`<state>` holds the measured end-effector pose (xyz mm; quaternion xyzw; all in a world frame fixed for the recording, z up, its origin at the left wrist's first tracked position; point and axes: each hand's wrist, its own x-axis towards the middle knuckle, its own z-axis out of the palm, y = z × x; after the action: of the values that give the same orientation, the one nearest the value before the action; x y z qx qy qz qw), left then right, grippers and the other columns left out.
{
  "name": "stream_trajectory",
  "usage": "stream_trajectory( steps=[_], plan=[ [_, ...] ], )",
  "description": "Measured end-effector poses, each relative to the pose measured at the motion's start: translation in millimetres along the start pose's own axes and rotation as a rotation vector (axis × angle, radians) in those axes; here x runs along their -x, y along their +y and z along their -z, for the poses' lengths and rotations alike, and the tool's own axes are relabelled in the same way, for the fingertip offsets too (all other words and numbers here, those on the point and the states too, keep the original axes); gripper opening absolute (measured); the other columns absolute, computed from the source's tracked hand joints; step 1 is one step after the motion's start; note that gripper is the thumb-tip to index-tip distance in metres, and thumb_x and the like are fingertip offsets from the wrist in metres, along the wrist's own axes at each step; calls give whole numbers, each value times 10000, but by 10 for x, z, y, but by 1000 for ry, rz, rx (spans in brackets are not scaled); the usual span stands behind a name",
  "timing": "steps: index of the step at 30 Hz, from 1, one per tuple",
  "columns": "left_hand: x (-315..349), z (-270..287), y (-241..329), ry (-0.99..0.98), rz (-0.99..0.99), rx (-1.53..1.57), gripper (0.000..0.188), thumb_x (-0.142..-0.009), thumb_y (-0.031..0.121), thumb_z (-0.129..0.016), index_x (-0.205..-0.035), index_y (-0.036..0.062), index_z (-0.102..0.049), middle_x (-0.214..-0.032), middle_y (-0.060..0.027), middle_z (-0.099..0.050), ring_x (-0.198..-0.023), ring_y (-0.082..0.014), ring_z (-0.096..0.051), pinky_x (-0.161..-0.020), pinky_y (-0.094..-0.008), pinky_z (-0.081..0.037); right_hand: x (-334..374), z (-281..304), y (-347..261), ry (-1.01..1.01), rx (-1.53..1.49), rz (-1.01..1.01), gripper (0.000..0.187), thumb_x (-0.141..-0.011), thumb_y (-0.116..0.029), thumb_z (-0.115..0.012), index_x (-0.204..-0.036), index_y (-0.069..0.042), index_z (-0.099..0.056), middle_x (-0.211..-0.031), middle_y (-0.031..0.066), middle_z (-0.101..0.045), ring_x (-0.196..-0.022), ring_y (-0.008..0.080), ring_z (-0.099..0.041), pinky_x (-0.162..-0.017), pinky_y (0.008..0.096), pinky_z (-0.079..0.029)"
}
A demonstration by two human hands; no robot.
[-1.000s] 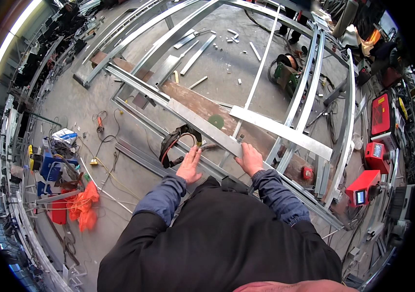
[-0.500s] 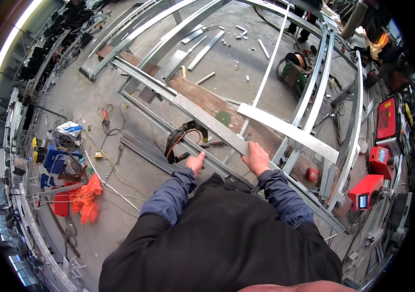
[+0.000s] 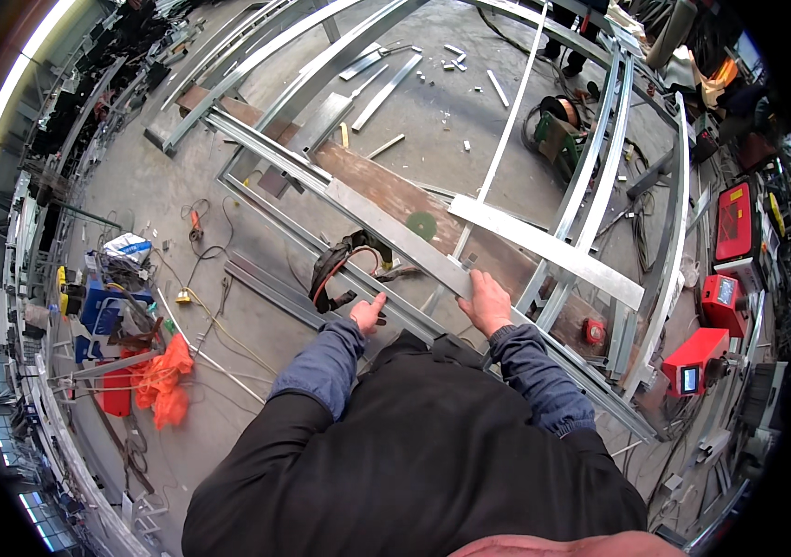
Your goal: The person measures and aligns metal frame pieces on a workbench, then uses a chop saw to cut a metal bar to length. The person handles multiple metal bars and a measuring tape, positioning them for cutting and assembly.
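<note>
My right hand (image 3: 486, 304) has its fingers over the near right end of a flat grey metal bar (image 3: 386, 226), which lies along the galvanized steel frame (image 3: 270, 141). My left hand (image 3: 369, 314) is beside the nearer steel rail (image 3: 407, 314), thumb stretched out and the other fingers curled under. What those fingers hold, if anything, is hidden. Just beyond my left hand, a bundle of black and reddish cable (image 3: 332, 274) hangs over the rail. A wider silvery metal strip (image 3: 544, 249) lies across the frame to the right of my right hand.
A rusty brown plank (image 3: 372, 176) with a green disc (image 3: 421, 225) runs under the frame. Metal offcuts (image 3: 386, 93) lie on the floor beyond. Red machines (image 3: 697, 360) stand at right; orange cloth (image 3: 169, 382) and cables lie at left. A person's legs (image 3: 558, 46) show at the far side.
The view has shifted slightly, so the scene sits a little further left. My left hand has moved slightly back toward me; my right hand stays on the bar's end.
</note>
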<state>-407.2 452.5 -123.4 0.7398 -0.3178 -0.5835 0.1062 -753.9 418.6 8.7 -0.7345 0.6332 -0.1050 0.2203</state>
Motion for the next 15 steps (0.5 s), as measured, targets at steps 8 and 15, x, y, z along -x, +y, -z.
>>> stream_trajectory(
  steps=[8, 15],
  plan=[
    [67, 13, 45, -49, -34, 52, 973, -1016, 781, -607, -1300, -149, -640, -1169, -230, -776, -973, -307, -811, -720, -434, -630, -10, 0, -5, -21, 28, -18, 594, -851, -326, -892, -1305, -89, -591, -1181, 150, -669, -1136, 386, -686, -937, 500, -565],
    [112, 38, 98, -60, -34, 63, 972, -1013, 780, -615, -1324, -141, -641, -1167, -211, -783, -996, -300, -818, -713, -419, -634, -15, -17, -3, -14, 31, -19, 603, -853, -329, -891, -1322, -91, -596, -1196, 144, -669, -1151, 376, -685, -953, 492, -564]
  ],
)
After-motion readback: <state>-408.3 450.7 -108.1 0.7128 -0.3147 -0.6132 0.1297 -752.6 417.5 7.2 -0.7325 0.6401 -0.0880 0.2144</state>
